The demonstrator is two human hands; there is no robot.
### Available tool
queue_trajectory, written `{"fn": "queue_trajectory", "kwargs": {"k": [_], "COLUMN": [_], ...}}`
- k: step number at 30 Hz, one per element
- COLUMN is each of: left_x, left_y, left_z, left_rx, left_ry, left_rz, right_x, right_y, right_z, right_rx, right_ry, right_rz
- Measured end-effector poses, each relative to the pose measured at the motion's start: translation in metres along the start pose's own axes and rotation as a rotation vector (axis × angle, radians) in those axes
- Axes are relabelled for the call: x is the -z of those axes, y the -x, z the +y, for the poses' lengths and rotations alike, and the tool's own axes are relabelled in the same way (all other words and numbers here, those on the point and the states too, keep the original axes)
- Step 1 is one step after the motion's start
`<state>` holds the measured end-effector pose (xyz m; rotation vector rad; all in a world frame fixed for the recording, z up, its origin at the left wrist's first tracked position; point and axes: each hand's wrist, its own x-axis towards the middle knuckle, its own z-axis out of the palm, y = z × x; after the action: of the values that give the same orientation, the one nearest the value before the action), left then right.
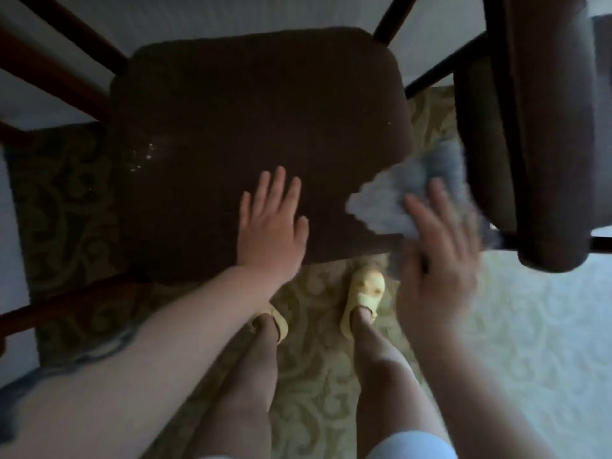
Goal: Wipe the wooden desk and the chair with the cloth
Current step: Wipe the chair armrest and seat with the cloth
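I look down on the chair's dark brown padded seat [251, 127]. My left hand [270, 226] rests flat on the seat's near edge, fingers straight and spread. At the seat's right front corner, the grey cloth [390, 200] lies bunched under the straight, spread fingers of my right hand [437, 260]. Both that hand and the cloth are motion-blurred. The padded chair back [546, 134] rises at the right, just beyond the cloth. No wooden desk is in view.
Dark wooden chair rails [66, 54] run at the left and top. A patterned carpet [530, 342] covers the floor. My feet in yellow sandals [364, 296] stand right below the seat's front edge.
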<state>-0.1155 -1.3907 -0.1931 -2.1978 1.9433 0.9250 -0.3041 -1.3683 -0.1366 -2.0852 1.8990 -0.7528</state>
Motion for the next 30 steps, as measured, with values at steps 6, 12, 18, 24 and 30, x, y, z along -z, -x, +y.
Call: {"fn": "queue_trajectory", "kwargs": {"k": [6,12,18,24,30], "left_x": [-0.053,-0.086,-0.093,-0.090,-0.079], "left_y": [-0.023,-0.017,-0.033,-0.045,-0.051], "left_z": [-0.017,0.000,0.026,0.030,0.035], "left_rx": [-0.085,-0.109,-0.251,-0.209,-0.241], "left_ry": [-0.214,-0.165,-0.187,-0.213,-0.255], "left_rz": [-0.083,0.083,0.152,0.198,0.221], "right_x": [-0.093,-0.136,-0.128,-0.139,-0.134], "right_y": [0.041,0.031,0.050,0.017,0.023], "right_z": [0.004,0.056,0.046,0.063,0.014], "right_rx": [-0.144,0.073,-0.549,-0.300,-0.282], "right_ry": [-0.062,0.106,-0.031,-0.077,-0.177], "right_rz": [-0.253,-0.341,0.013,-0.105,0.004]}}
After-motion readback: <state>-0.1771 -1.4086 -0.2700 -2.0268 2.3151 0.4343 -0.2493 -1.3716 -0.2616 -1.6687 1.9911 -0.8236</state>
